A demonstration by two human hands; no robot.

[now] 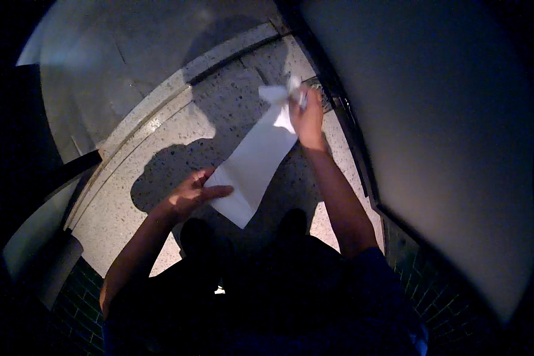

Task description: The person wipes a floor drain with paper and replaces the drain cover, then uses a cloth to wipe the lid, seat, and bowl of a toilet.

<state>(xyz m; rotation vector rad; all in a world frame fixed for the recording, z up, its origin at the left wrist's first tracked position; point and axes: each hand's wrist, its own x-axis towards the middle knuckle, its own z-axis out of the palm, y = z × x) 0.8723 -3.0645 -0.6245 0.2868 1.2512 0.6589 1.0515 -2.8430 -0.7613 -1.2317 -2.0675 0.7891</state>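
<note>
A long white sheet (253,162), paper or thin plastic, stretches at a slant between my two hands above the floor. My left hand (196,193) pinches its lower left edge, with the thumb lying on top. The near end of the sheet hangs down to a pointed corner. Up at the far end, my right hand (309,116) grips the sheet where it is crumpled and brightly lit. Blur around those fingers hides how they hold it. A loose white flap (272,93) sticks out to the left of the right hand.
Speckled terrazzo-like floor (115,222) lies below, partly in my shadow. A raised strip (160,95) curves across it. Close on my right stands a large grey panel (445,147) with a dark edge. Dark tile or brickwork (78,289) shows at lower left. My dark shoes (293,221) are below.
</note>
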